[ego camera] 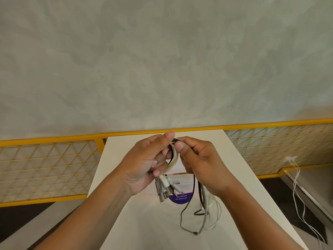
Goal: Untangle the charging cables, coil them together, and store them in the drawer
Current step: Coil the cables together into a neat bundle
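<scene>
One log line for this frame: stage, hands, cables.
stage: coiling | left hand: grips cable coil, plugs hanging below | right hand: pinches coil top | loose tails: trailing onto white tabletop | stored: not yet

The cables (173, 159) vanish inside the left grip (146, 163) and right grip (198, 163). Plugs (163, 188) partly cover the purple sticker (180, 198), its print too small to read. At 5 o'clock, white wires (304, 210) run off the edge.
</scene>
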`<state>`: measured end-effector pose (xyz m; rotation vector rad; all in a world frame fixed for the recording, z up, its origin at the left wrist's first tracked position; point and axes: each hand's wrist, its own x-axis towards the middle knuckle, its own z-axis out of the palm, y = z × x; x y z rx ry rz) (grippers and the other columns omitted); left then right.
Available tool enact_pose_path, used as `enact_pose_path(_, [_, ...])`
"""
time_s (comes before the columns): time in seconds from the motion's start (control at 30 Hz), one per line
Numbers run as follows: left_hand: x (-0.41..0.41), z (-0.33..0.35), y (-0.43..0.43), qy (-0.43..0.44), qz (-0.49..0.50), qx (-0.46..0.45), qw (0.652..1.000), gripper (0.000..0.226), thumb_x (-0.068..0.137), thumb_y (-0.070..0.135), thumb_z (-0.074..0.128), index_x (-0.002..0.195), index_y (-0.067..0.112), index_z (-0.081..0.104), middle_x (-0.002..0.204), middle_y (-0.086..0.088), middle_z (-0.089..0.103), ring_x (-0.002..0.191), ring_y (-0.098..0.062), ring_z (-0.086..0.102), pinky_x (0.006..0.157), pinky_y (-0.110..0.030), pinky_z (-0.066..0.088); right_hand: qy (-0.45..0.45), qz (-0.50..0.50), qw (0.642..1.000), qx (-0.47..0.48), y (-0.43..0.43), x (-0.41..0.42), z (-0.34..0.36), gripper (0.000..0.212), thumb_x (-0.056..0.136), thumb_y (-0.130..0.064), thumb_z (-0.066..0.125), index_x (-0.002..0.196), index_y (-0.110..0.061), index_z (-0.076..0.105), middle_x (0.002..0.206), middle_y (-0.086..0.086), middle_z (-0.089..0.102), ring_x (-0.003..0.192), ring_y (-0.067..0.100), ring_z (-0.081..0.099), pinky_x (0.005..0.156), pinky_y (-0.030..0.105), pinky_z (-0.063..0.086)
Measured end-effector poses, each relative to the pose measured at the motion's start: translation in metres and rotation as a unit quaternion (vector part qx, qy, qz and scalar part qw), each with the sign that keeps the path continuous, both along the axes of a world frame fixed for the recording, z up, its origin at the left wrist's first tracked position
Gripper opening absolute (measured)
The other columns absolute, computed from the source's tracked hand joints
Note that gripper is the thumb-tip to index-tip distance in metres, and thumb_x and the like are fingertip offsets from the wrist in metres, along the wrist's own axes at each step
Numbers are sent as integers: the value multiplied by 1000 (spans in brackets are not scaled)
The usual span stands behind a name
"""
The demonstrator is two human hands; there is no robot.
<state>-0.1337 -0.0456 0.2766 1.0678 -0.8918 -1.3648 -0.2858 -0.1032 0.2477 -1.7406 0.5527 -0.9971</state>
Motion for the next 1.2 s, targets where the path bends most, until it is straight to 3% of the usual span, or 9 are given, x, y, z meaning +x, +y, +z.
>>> enact_pose_path(0.17, [0,-5,0,-25,7,-14,1000,34,71,44,70,57,15,60,47,-3,48,37,-11,32,52,-25,43,5,-14,1000,-12,-4,1,1,27,102,-13,52,94,7,68,58,-17,56,50,1,47,53,9,35])
enact_pose_path(0.23, [8,-5,-1,-83,-20,-31,996,37,71,48,70,68,10,68,59,-6,58,44,-14,46,63,-31,48,24,0,999,-23,-5,-1,6,24,102,-11,53,90,3,69,63,-15,59,54,-1,53,56,8,39])
enact_pose_path(0.33, [19,2,-4,-189,-49,-22,981,70,73,61,65,97,-5,68,80,-10,69,64,-20,65,68,-29,50,69,20,996,-50,-6,-2,10,23,101,-14,56,83,-17,70,69,-10,62,62,1,54,62,11,40])
enact_pose_path(0.43, [21,10,-7,-279,-93,7,956,81,72,73,60,106,1,70,91,-10,75,73,-22,72,82,-31,52,102,38,992,-67,-6,-1,8,20,101,-18,58,86,-19,71,72,-6,64,70,9,59,69,21,46])
enact_pose_path(0.63, [11,14,-8,-328,-113,10,938,76,73,73,50,80,1,72,65,-3,66,60,-18,64,78,-25,49,103,63,991,-65,-7,-3,13,25,104,-14,53,87,-6,71,78,4,73,77,21,69,79,28,52])
enact_pose_path(0.8, [8,16,-5,-317,-115,8,941,61,67,72,55,54,13,62,62,-4,64,55,-16,57,72,-25,46,94,35,992,-73,-6,-7,15,24,104,-13,54,93,-7,74,81,6,75,80,22,71,77,30,53])
enact_pose_path(0.93, [2,9,-7,-193,-46,17,980,70,69,59,66,79,-11,67,49,-2,47,47,-16,40,62,-25,48,77,-11,994,-78,-7,-7,16,26,101,-20,59,79,-25,70,71,1,66,64,15,55,62,27,42])
enact_pose_path(1.03, [-4,7,-7,-111,-20,26,993,52,72,51,68,76,-1,65,46,0,37,40,-12,28,56,-27,45,73,-12,994,-75,-5,-5,18,23,100,-21,61,80,-29,69,70,-5,65,64,8,54,64,20,41])
enact_pose_path(1.2, [-2,7,-4,-107,-5,12,994,49,72,56,68,65,8,63,47,0,25,41,-13,23,54,-29,37,93,-4,993,-65,-9,-11,22,15,97,-24,62,99,-19,77,85,-2,76,78,13,69,73,23,53])
